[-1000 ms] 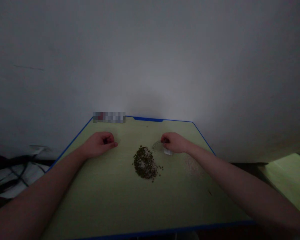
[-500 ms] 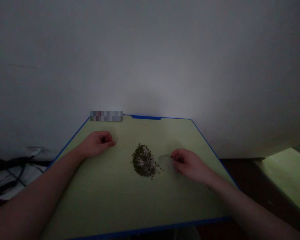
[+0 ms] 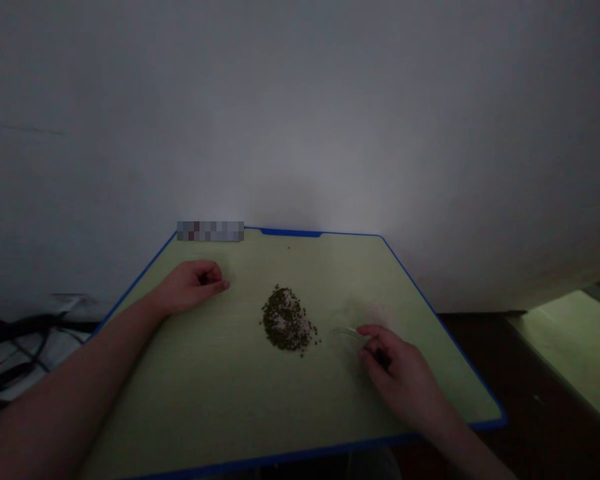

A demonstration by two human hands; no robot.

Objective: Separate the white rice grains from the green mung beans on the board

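A heap of small green grains mixed with pale ones (image 3: 286,319) lies in the middle of the light yellow-green tabletop (image 3: 220,393). To the right of the heap, my right hand (image 3: 405,373) pinches a thin, curved, see-through tool (image 3: 347,332). The tool's tip points left toward the heap, apart from it; its exact kind is too faint to make out. Left of the heap, my left hand (image 3: 193,287) rests on the table with its fingers curled in and the thumb against them. Nothing shows in that hand.
A blue edge strip (image 3: 293,233) borders the table, which stands against a grey wall (image 3: 300,120). A blurred-out flat item (image 3: 210,231) sits at the far left corner. Dark cables (image 3: 35,347) lie at the left; another yellowish surface (image 3: 575,347) stands at the right.
My right hand has moved right and toward me, drawing the see-through tool away from the heap. My left hand and the heap stay where they were.
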